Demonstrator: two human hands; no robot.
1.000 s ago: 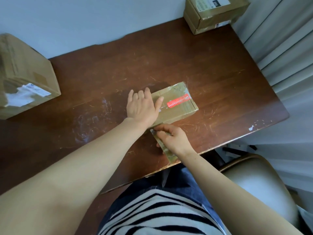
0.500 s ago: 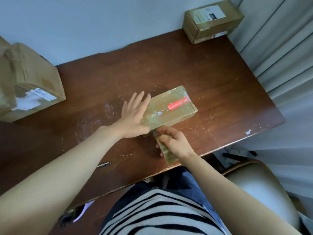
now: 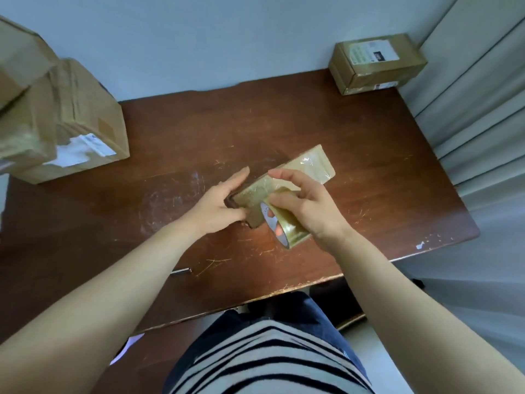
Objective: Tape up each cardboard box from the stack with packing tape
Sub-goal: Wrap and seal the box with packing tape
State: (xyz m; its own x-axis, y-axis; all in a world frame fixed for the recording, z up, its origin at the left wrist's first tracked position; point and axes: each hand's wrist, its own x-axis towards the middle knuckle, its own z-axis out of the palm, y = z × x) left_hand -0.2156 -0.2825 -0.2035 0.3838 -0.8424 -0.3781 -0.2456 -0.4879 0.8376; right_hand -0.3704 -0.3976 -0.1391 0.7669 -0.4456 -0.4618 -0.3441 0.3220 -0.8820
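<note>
A small flat cardboard box [image 3: 311,166] lies on the brown desk [image 3: 284,115], its top glossy with clear tape. My right hand [image 3: 306,204] grips a roll of packing tape [image 3: 287,226] over the box's near end, fingers through the core, with a strip running from the roll onto the box. My left hand [image 3: 220,203] holds the box's near left corner, fingers extended along its side and thumb against the end.
A stack of larger cardboard boxes [image 3: 56,123] stands at the desk's left. Another small box [image 3: 377,64] sits at the far right corner by the curtain [image 3: 483,95]. A small metal object [image 3: 180,271] lies near the desk's front edge.
My right hand has lifted the tape roll from the desk up over the box's near end. My left hand slid off the box top to its near left corner. The box has shifted.
</note>
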